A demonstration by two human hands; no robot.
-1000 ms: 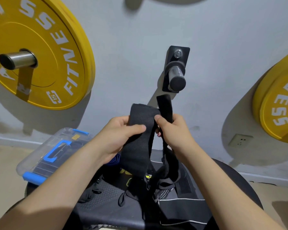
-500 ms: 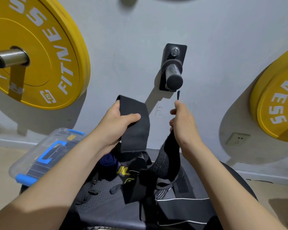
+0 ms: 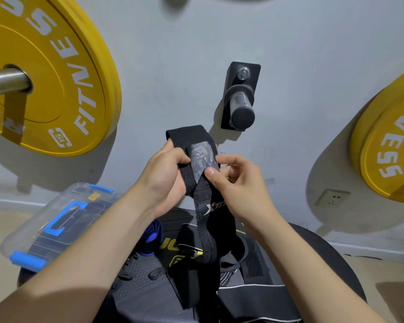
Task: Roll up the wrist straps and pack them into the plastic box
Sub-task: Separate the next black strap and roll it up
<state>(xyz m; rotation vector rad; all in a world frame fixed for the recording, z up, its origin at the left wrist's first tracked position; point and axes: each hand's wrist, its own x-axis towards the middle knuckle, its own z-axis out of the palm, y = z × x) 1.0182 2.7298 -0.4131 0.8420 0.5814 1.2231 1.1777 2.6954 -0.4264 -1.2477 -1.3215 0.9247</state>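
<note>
I hold a black wrist strap [image 3: 204, 206] up in front of me, its top end folded over and its long tail hanging down onto the pile below. My left hand [image 3: 166, 178] grips the folded top, thumb across the front. My right hand [image 3: 238, 183] pinches the strap's grey patch between thumb and forefinger. The clear plastic box [image 3: 56, 220] with blue latches and its lid on sits at the lower left. A rolled blue strap [image 3: 151, 236] lies beside it.
More black straps and gear [image 3: 231, 271] lie heaped on a round black surface [image 3: 324, 264] below my hands. On the wall are yellow weight plates [image 3: 56, 73], a bare black peg [image 3: 240, 106] and a socket [image 3: 333, 198].
My hands came back together. The right hand let go of the narrow strap end it held up and now pinches the folded top beside the left hand.
</note>
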